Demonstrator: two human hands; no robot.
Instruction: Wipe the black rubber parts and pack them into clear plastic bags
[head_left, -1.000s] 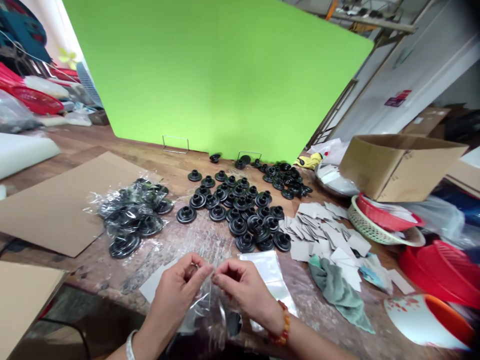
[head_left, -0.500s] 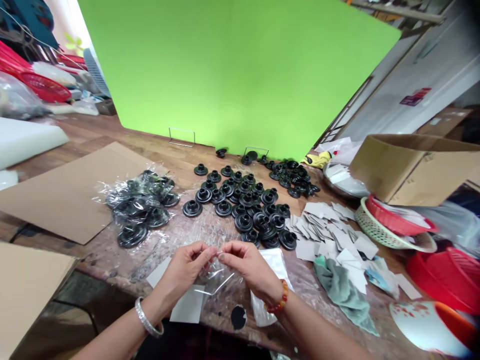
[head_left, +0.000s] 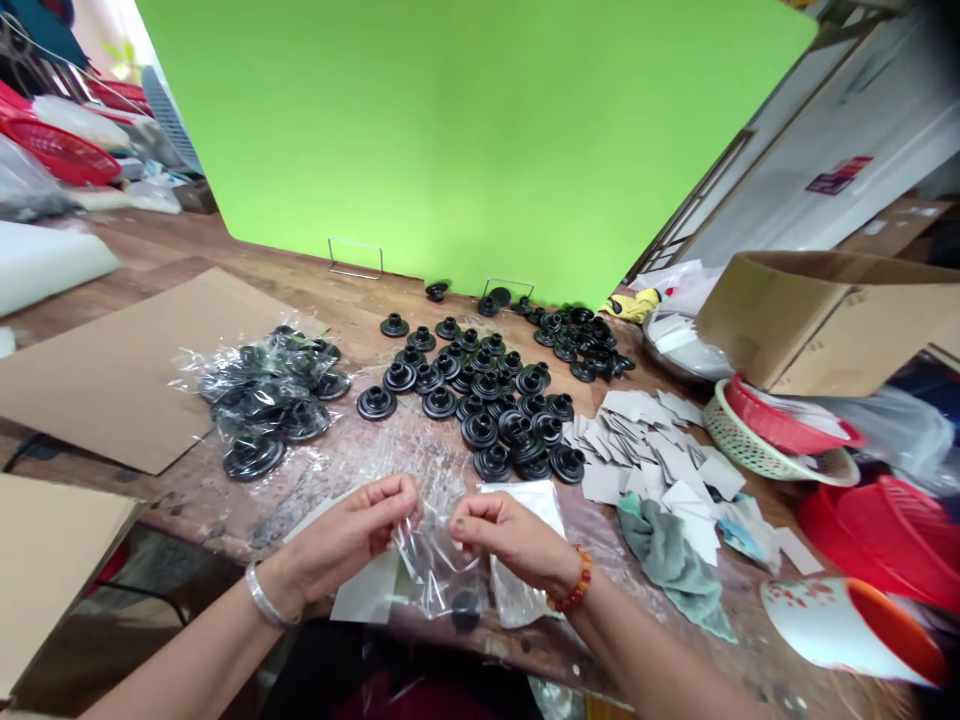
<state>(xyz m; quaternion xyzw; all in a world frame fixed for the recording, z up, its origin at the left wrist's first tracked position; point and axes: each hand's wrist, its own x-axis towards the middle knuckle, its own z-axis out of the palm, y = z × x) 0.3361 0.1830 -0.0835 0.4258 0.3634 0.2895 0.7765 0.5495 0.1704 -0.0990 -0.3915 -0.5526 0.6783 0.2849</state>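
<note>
Toward the left edge of the bench (head_left: 600,560), a cardboard sheet (head_left: 150,370) lies flat, a heap of plastic-wrapped black discs (head_left: 259,400) overlapping its right side. Down we come to the front edge, and it's the left hand (head_left: 349,525), thumb and fingers pinching one side of a clear bag (head_left: 442,575), with a pale card (head_left: 365,597) lying below! That bag hangs crinkled between both hands, right by the middle of the front edge. Behind it, bare black discs (head_left: 487,385) crowd together. Now the right hand (head_left: 514,537), thumb and forefinger closed on the bag's other side! Neat work here, I'd say, calls for a light pinch and an even, gentle pull; film this thin looks apt to cling or tear. Just beneath that hand, a stack of clear bags (head_left: 517,597) reaches close to the front edge. And out toward the right edge, loose cards (head_left: 637,430) sprawl, a crumpled cloth (head_left: 664,560) at their near side.
</note>
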